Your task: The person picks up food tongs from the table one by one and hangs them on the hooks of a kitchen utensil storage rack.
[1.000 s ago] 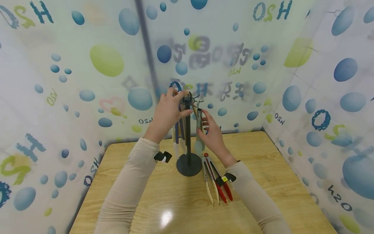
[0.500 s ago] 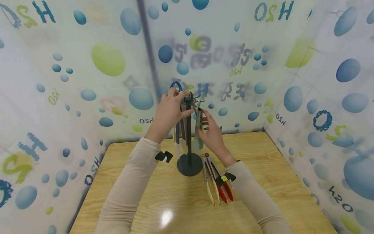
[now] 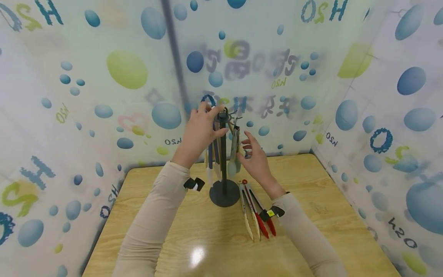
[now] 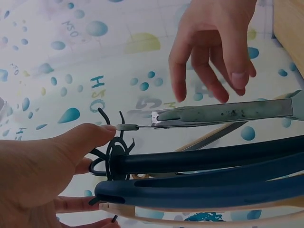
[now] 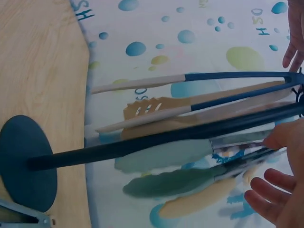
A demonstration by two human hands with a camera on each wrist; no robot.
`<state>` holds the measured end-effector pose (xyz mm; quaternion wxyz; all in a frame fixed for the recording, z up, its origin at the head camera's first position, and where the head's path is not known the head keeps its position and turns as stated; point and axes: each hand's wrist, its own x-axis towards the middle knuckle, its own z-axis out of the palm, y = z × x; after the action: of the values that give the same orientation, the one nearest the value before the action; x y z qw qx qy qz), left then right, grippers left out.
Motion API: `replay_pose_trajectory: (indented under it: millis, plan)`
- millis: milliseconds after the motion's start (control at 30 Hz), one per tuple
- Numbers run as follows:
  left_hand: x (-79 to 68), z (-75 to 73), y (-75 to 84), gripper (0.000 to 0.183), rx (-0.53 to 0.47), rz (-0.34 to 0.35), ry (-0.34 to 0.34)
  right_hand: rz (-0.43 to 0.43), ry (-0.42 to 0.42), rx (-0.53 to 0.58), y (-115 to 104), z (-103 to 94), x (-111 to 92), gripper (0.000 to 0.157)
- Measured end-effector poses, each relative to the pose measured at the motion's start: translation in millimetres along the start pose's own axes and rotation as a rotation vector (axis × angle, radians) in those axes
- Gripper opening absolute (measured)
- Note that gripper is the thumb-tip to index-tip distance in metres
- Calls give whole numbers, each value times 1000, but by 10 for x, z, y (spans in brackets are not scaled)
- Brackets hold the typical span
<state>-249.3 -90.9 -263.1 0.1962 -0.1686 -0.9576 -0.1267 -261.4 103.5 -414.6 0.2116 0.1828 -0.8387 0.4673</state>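
In the head view, a black utensil rack (image 3: 224, 193) stands on the table, its hooks at the top. My left hand (image 3: 200, 136) holds it there, thumb on one side of the hooks and fingers on the other. Green-tipped tongs (image 3: 233, 152) hang from a hook by their end loop, which lies beside my left thumb in the left wrist view. Just right of them is my right hand (image 3: 257, 159), fingers spread and loosely bent around nothing. Blue-handled tongs (image 5: 232, 76) and a tan slotted utensil (image 5: 156, 107) hang from the rack's other side.
On the wooden table (image 3: 166, 238), cream-tipped tongs (image 3: 247, 217) and red-tipped tongs (image 3: 260, 221) lie right of the rack's base, beneath the right forearm. A patterned curtain (image 3: 131, 107) surrounds the table at the back and sides.
My right hand has let go of the green-tipped tongs and drawn a little to the right. The tongs now hang free on the hook. My left hand stays on the rack's top.
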Motion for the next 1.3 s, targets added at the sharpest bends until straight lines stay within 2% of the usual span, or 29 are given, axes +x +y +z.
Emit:
replay_pose_trajectory:
  millis: [200, 333, 500, 567, 633, 867, 1033, 1300]
  plan:
    - [1, -6, -7, 68, -9, -7, -3, 123, -5, -8, 275, -83, -266, 67]
    - [-5, -7, -17, 68, -16, -9, 7, 202, -89, -87, 539, -46, -574, 59]
    - [5, 1, -16, 68, -22, -7, 13, 278, -221, -217, 863, 65, -1028, 32]
    - [14, 6, -12, 68, -27, -8, 19, 306, -257, -253, 956, 102, -1160, 19]
    - [22, 12, -14, 69, -29, -11, 23, 321, -285, -286, 1031, 135, -1255, 13]
    - [32, 10, -10, 69, -30, -27, 16, 303, -361, -420, 1146, 219, -1453, 14]
    - [34, 16, 3, 69, -34, -31, 15, 288, -328, -467, 1186, 254, -1517, 17]
    - [22, 54, -5, 69, -33, -21, 21, 333, -269, -566, 1235, 167, -1567, 17]
